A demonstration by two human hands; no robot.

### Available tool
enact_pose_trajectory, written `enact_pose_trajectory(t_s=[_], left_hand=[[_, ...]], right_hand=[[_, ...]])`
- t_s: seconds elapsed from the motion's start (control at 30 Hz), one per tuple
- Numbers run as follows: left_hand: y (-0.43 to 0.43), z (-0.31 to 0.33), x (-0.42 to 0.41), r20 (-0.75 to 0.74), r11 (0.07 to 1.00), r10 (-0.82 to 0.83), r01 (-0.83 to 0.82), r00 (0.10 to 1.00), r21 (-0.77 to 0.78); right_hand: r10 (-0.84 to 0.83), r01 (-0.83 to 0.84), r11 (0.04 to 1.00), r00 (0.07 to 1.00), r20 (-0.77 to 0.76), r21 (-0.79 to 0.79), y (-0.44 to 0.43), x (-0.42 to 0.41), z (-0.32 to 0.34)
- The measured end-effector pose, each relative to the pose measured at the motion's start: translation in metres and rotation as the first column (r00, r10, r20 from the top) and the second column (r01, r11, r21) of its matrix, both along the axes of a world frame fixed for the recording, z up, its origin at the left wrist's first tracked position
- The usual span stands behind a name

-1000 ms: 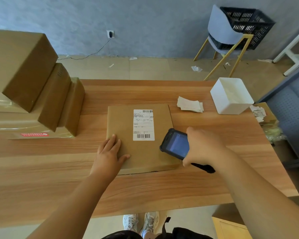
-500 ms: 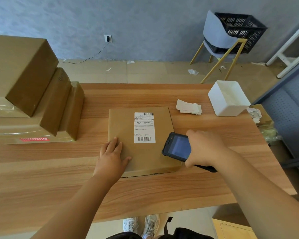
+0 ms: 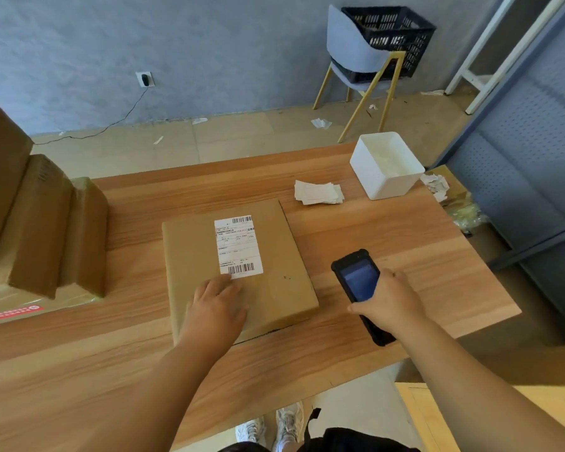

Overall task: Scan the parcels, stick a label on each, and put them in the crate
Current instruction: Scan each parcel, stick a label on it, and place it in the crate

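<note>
A flat brown parcel (image 3: 274, 252) lies in the middle of the wooden table (image 3: 388, 233), with a white shipping label (image 3: 237, 244) stuck on its top. My left hand (image 3: 217, 306) rests flat on the parcel's near part, fingertips at the label's lower edge. My right hand (image 3: 387, 303) grips a black handheld scanner (image 3: 356, 277) just right of the parcel, its screen facing up. The black crate (image 3: 392, 34) sits on a blue chair beyond the table.
Several stacked brown boxes (image 3: 30, 223) fill the table's left side. A pile of loose labels (image 3: 318, 192) and a white bin (image 3: 385, 164) lie at the far right. The blue chair (image 3: 353, 50) stands on the floor behind; a grey panel (image 3: 522, 164) is at right.
My left hand slid from the parcel's near left corner toward the label. My right hand drew the scanner off the parcel to its right. The view shifted.
</note>
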State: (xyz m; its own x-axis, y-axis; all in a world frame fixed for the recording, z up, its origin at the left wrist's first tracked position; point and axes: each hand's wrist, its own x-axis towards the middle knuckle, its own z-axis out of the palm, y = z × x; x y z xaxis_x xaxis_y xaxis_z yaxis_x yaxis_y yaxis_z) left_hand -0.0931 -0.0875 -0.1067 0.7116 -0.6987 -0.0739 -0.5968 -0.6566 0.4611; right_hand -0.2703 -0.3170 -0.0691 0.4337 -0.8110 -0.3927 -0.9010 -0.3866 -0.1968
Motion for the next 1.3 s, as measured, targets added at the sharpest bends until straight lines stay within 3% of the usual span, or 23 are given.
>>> enact_pose_trajectory(t_s=[0.3, 0.53, 0.63, 0.87, 1.13, 1.3], left_hand=[[-0.003, -0.004, 0.006, 0.063, 0.998, -0.043, 0.045, 0.997, -0.033], [-0.006, -0.004, 0.006, 0.062, 1.0, -0.015, 0.014, 0.998, 0.013], [-0.008, -0.001, 0.008, 0.047, 0.999, -0.006, 0.004, 0.999, 0.049], [-0.039, 0.014, 0.025, 0.0, 1.0, 0.02, -0.02, 1.0, -0.01], [-0.111, 0.025, 0.056, -0.016, 0.996, 0.021, -0.022, 1.0, -0.088], [-0.143, 0.021, 0.071, 0.016, 0.997, 0.049, -0.049, 0.999, 0.064]], right_hand=[[-0.175, 0.182, 0.973, 0.982, -0.067, 0.141, 0.006, -0.017, -0.054], [-0.118, 0.131, 0.989, 0.979, -0.168, 0.069, 0.015, -0.014, -0.07], [-0.089, 0.117, 0.984, 0.977, -0.196, 0.134, 0.008, -0.013, -0.066], [-0.084, 0.087, 0.991, 0.996, -0.03, 0.102, -0.043, 0.018, -0.039], [0.109, -0.169, 0.94, 0.972, 0.208, 0.296, -0.121, 0.08, -0.044], [0.098, -0.113, 0.987, 0.986, 0.135, 0.114, -0.168, 0.132, -0.054]])
